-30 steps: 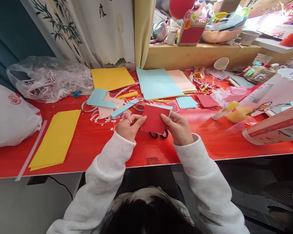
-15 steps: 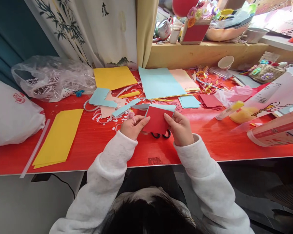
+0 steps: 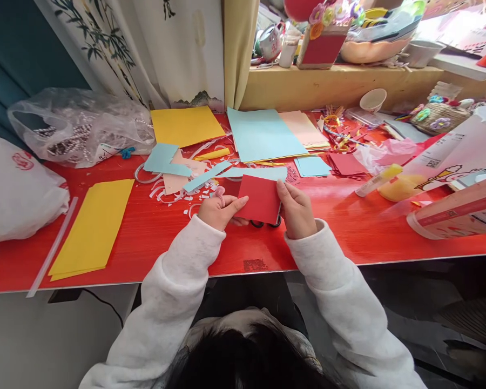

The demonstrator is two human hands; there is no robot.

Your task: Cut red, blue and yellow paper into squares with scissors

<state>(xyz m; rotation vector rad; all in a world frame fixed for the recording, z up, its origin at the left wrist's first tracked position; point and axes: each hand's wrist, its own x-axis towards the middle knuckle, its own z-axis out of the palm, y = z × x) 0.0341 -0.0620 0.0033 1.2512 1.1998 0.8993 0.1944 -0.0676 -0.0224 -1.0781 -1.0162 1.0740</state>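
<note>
A red square of paper [image 3: 259, 199] is held up between my two hands above the front middle of the table. My left hand [image 3: 217, 212] pinches its left edge, thumb on top and fingers partly hidden underneath. On the opposite side, my right hand [image 3: 297, 209] grips the upper right edge between thumb and fingers. Under the paper, the black handle loops of a pair of scissors [image 3: 257, 223] stick out; its blades are hidden. A light blue paper strip [image 3: 267, 173] shows just behind the red square. Paper scraps [image 3: 202, 193] are scattered by my left hand.
Yellow sheets [image 3: 92, 229] lie at left near a white bag [image 3: 18, 194]. A large light blue sheet [image 3: 269, 135], small blue squares [image 3: 312, 167] and red squares [image 3: 347, 164] lie behind my hands. A glue stick [image 3: 378, 181] and large cups [image 3: 453, 210] occupy the right.
The red square has turned slightly and sits more level. My right hand has shifted down its edge a little. Less light blue paper shows directly behind the red square's top edge.
</note>
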